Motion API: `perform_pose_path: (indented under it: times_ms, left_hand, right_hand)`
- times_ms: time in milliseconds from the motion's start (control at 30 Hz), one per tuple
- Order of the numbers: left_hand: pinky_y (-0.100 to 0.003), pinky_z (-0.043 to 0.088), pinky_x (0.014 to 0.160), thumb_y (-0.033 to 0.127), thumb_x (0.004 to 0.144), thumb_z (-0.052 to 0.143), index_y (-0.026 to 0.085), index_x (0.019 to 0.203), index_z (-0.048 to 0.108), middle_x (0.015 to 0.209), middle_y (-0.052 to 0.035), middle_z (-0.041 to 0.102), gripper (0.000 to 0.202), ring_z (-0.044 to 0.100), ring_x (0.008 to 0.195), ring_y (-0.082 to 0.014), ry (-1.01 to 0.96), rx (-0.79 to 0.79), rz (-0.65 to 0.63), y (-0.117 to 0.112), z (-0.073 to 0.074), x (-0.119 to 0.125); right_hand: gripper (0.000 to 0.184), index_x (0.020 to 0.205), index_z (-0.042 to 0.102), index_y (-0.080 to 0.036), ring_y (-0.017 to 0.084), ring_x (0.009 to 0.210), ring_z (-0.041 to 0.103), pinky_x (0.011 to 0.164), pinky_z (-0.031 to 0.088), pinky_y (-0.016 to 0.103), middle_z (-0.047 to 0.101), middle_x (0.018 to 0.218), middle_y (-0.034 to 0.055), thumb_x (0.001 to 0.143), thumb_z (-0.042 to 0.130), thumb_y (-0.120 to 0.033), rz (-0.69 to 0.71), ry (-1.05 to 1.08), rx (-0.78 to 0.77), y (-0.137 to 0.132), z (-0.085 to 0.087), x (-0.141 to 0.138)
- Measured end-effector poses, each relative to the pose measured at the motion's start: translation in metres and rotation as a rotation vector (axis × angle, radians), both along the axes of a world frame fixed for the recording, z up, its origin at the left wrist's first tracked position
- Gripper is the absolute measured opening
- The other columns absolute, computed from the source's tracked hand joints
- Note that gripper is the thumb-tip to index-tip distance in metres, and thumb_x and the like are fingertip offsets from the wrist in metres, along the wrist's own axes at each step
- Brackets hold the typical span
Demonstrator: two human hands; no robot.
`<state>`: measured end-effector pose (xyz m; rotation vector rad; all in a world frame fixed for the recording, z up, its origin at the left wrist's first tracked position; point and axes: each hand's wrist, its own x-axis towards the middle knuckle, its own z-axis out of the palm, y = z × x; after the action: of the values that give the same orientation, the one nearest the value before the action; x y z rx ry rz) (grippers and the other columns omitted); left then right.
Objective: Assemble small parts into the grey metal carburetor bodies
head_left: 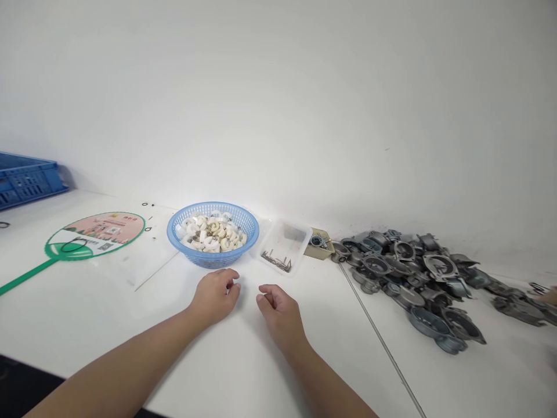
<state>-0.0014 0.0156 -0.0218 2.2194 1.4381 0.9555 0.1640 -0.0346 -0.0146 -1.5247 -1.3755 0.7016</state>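
My left hand (216, 296) rests on the white table, just in front of a blue plastic basket (213, 259). Its fingers are loosely curled, with a gap between thumb and forefinger and nothing seen in them. Facing it, a short distance apart, is my right hand (281, 313), also half curled, its thumb apart from the forefinger and nothing visible between. White and cream curved plastic pieces (213, 232) fill the basket. Beyond my right hand stands a clear plastic tray (293, 238) holding several thin metal pins (277, 261).
A heap of grey metal castings (404, 264) lies to the right, beside a small yellowish box (319, 251). On the left are a green-handled fan (98, 235), small black rings (148, 229) and a blue crate (32, 181). Another person's hand (549, 297) shows at the right edge.
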Motion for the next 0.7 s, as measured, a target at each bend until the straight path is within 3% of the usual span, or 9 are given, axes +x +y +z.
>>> perform_pose_path:
  times_ms: [700]
  left_hand:
    - [-0.03, 0.04, 0.069, 0.023, 0.078, 0.051, 0.02, 0.094, 0.061, 0.078, -0.0021, 0.067, 0.019, 0.06, 0.079, -0.0201, 0.077, -0.029, 0.038, 0.0026, 0.001, -0.0009]
  right_hand:
    - [0.026, 0.082, 0.063, -0.019, 0.013, 0.051, 0.046, 0.051, 0.038, 0.026, 0.052, 0.056, -0.0031, 0.072, 0.056, -0.042, 0.028, -0.01, -0.01, -0.0001, 0.0001, -0.0008]
